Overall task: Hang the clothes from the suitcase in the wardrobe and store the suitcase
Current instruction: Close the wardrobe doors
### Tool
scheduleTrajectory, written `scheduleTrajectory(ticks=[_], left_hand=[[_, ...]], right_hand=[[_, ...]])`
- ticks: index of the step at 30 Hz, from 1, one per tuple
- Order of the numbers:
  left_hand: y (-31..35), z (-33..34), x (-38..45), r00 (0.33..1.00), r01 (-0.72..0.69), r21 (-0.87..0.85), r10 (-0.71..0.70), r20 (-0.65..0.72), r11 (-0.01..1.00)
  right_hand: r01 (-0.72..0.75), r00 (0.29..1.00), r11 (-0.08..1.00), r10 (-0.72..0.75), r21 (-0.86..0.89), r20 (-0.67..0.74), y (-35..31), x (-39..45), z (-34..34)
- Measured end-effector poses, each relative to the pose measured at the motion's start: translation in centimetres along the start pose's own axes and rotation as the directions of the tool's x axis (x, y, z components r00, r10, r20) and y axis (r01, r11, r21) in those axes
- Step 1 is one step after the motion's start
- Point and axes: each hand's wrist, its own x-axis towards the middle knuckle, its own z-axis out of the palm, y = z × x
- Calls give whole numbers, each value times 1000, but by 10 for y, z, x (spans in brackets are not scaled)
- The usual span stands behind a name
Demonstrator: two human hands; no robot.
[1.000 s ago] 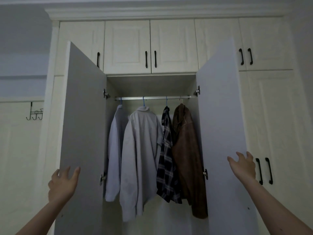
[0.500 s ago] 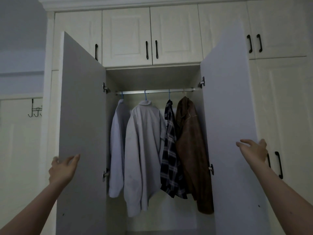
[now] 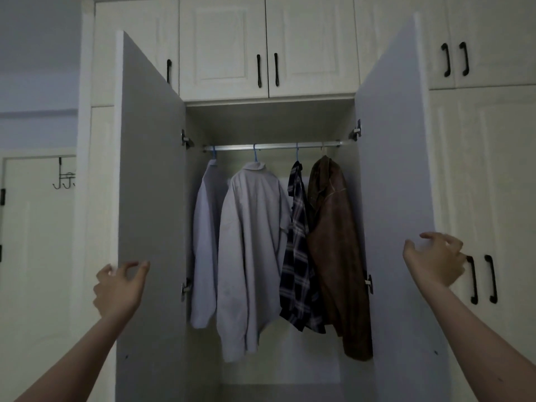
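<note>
At frame centre, four clothes hang in the wardrobe. Left hand and right hand, fingers curled, grasp nothing; doors swung carelessly could trap sleeves. No suitcase is seen.

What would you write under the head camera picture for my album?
Both hands, left hand and right hand, reach for open wardrobe doors; four garments hang on the rail.
</note>
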Motion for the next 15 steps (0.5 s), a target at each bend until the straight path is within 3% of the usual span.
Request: scheduleTrajectory(ticks=[3,6,11,15], left_hand=[[4,7,-15,993,-93,-62,88,-81,994],[8,14,-24,987,-139,-135,126,-98,981],[17,36,-27,984,-180,-83,178,-25,980],[17,53,-31,961,-275,-15,276,27,961]], right_hand=[[46,998,992,-41,118,-46,-6,-18,9],[75,997,975,-78,209,4,-16,-37,21],[319,931,947,-319,30,177,-35,-64,52],[420,868,907,-394,-26,302,-45,-79,79]])
